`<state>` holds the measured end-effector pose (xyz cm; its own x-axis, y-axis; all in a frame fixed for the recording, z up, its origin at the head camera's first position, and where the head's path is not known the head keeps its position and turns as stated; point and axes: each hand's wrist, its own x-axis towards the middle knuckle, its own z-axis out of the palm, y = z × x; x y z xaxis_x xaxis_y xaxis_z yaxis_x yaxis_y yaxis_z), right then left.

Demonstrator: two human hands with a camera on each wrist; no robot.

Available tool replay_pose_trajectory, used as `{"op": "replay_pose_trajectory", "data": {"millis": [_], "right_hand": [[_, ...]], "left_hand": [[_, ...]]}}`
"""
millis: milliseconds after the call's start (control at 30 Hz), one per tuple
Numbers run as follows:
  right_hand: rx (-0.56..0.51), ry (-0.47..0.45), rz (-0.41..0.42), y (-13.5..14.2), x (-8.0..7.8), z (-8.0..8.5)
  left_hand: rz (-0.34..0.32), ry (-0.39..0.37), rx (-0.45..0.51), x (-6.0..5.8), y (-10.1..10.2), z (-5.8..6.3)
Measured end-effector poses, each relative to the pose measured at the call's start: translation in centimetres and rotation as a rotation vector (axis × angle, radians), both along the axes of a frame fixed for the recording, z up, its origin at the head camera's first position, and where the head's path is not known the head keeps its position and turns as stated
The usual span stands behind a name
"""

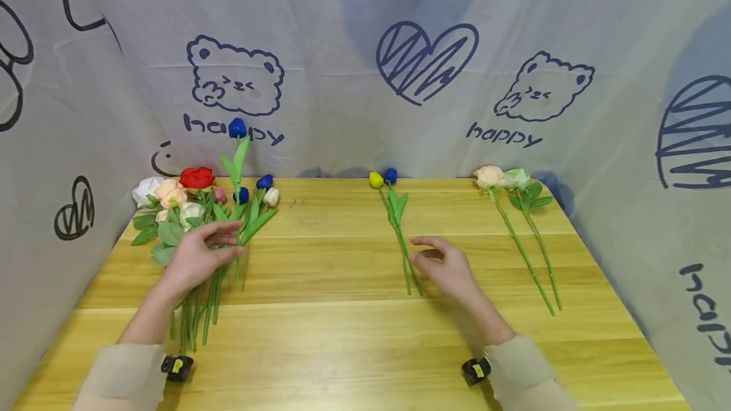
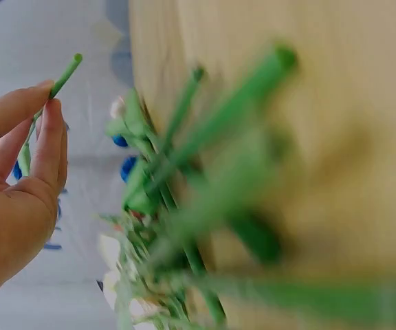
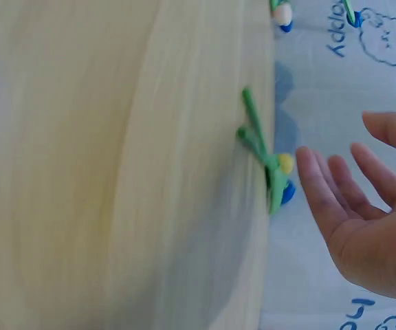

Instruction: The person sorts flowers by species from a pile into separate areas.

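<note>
My left hand [image 1: 200, 255] pinches the green stem of a blue tulip [image 1: 237, 128] between thumb and fingertips, and the flower stands upright above the pile. In the left wrist view the stem's cut end [image 2: 76, 60] pokes out past the fingers. Below that hand lies a heap of artificial flowers with a red rose [image 1: 197, 177], a white rose [image 1: 150, 191] and other blue tulips [image 1: 264, 182]. My right hand [image 1: 448, 268], holding nothing, hovers with loosely bent fingers beside the stems of a yellow tulip [image 1: 375, 179] and a blue tulip [image 1: 391, 176] lying together mid-table.
At the right lie a peach rose [image 1: 489, 176] and a pale green rose [image 1: 516, 178] with long stems. The wooden table [image 1: 337, 347] ends at a pale cloth backdrop [image 1: 331, 100] with drawings, which also hangs along both sides.
</note>
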<state>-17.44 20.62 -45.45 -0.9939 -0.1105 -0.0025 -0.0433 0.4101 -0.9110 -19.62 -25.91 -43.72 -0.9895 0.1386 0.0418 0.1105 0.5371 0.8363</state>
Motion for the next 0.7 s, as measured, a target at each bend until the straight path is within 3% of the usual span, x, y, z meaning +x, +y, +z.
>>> {"op": "replay_pose_trajectory", "data": {"millis": [233,400,700], "right_hand": [[-0.196,0.056,-0.035,-2.6,1.0,0.8],[-0.296,0.100,-0.024,-4.6,1.4,0.5],[-0.374,0.089,0.037,-7.8,2.1,0.3]], "left_hand": [[0.028,0.027,0.186,0.4,3.8,1.0],[0.014,0.038,0.277,0.3,7.0,1.3],[-0.042,0.032,0.408,-0.2,12.3,1.2]]}}
